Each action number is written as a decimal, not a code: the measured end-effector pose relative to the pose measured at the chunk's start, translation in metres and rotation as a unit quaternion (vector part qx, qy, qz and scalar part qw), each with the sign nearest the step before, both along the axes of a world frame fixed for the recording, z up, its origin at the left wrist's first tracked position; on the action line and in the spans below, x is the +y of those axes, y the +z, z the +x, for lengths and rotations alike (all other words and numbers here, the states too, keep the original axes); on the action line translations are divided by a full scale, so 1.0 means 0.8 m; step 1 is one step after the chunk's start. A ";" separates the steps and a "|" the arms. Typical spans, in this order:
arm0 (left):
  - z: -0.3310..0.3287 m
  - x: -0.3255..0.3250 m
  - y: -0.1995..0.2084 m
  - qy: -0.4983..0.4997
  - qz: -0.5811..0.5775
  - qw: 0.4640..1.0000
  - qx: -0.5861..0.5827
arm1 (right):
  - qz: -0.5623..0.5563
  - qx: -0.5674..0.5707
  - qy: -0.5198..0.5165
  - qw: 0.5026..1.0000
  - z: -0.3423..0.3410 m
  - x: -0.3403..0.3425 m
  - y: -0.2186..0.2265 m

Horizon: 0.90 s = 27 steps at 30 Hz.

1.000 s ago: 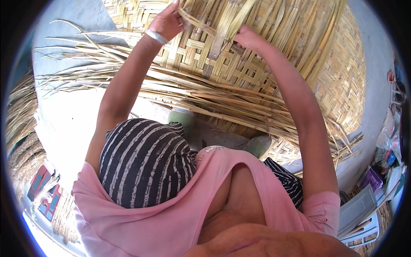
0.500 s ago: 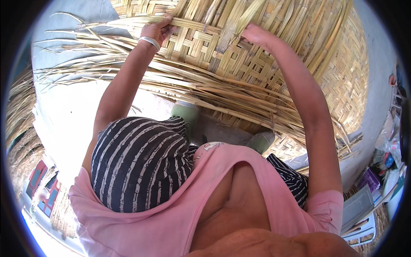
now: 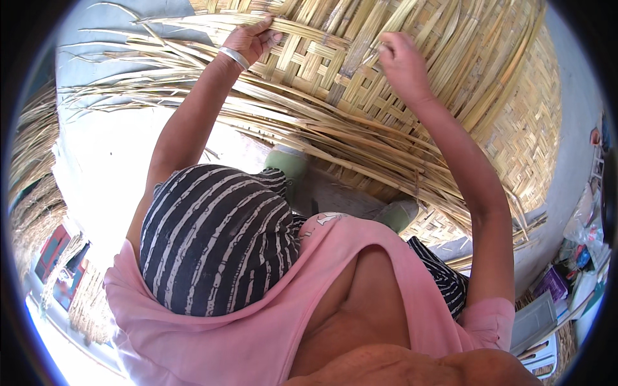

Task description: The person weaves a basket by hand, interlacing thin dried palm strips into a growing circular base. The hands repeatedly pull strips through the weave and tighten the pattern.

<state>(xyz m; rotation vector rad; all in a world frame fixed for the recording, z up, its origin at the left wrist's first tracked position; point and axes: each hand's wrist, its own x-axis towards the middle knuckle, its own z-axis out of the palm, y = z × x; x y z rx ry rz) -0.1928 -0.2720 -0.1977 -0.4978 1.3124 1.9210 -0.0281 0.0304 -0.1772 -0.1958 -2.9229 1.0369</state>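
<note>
A large woven reed mat (image 3: 309,61) is under both my hands, its flat tan strips crossing over and under. My left hand (image 3: 252,42), with a pale bangle at the wrist, pinches a long reed strip (image 3: 315,32) that runs crosswise over the weave. At the right, my right hand (image 3: 405,64) is closed, its thumb and fingertips around an upright reed strip (image 3: 398,18); the exact grip is partly hidden by the fingers. Loose strip ends fan out past the left edge, and uncut lengths lie along the near edge.
A bundle of loose reeds (image 3: 322,122) stretches along the mat's near side, above my green shoes (image 3: 286,164). Finished herringbone weave (image 3: 531,128) spreads at the right. Plastic bags (image 3: 582,228), a grey panel (image 3: 535,320) and a light-blue plastic item (image 3: 541,357) stand at the right edge.
My right hand has risen and turned over the mat, with its fingers drawn up from the weave. The left hand stays on the crosswise strip. The whole view has shifted slightly.
</note>
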 end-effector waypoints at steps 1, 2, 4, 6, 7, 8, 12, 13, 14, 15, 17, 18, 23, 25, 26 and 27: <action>-0.002 -0.002 0.003 -0.026 0.008 1.000 0.010 | 0.018 -0.005 0.049 0.999 -0.008 -0.012 0.003; -0.006 -0.004 0.006 -0.053 0.016 0.998 0.020 | -0.016 -0.028 0.078 0.996 -0.016 -0.030 0.008; -0.017 -0.009 0.008 -0.098 0.070 0.993 0.008 | -0.022 -0.050 0.115 0.992 -0.032 -0.056 0.007; -0.028 -0.009 0.013 -0.158 0.036 0.986 0.032 | -0.009 -0.068 0.131 0.989 -0.047 -0.065 0.001; -0.033 -0.007 0.020 -0.187 0.019 0.981 0.044 | 0.006 -0.077 0.128 0.989 -0.052 -0.066 -0.003; -0.032 0.003 0.021 -0.230 0.006 0.970 0.074 | 0.022 -0.085 0.123 0.989 -0.056 -0.067 -0.006; -0.042 0.056 0.040 -0.217 0.006 0.969 0.117 | -0.026 -0.202 0.034 0.978 -0.066 -0.069 0.008; -0.051 0.064 0.041 -0.287 -0.029 0.946 0.146 | -0.059 -0.203 0.007 0.977 -0.065 -0.072 0.009; -0.058 0.067 0.030 -0.331 -0.051 0.915 0.224 | -0.092 -0.204 -0.019 0.974 -0.063 -0.074 0.012; -0.068 0.071 0.007 -0.373 -0.068 0.875 0.300 | -0.122 -0.206 -0.048 0.970 -0.061 -0.075 0.012; -0.092 0.074 -0.050 -0.406 -0.106 0.808 0.414 | -0.146 -0.190 -0.070 0.969 -0.060 -0.076 0.008; -0.099 0.083 -0.052 -0.452 -0.197 0.730 0.473 | -0.156 -0.182 -0.085 0.967 -0.060 -0.075 0.008; -0.081 0.106 -0.036 -0.393 -0.388 0.613 0.565 | -0.221 -0.193 -0.122 0.948 -0.058 -0.072 0.014; -0.072 0.111 -0.036 -0.361 -0.452 0.561 0.593 | -0.233 -0.193 -0.125 0.945 -0.058 -0.074 0.011; -0.063 0.113 -0.038 -0.346 -0.478 0.554 0.587 | -0.238 -0.193 -0.128 0.943 -0.056 -0.075 0.012; -0.055 0.117 -0.033 -0.331 -0.501 0.548 0.583 | -0.241 -0.191 -0.134 0.942 -0.055 -0.073 0.012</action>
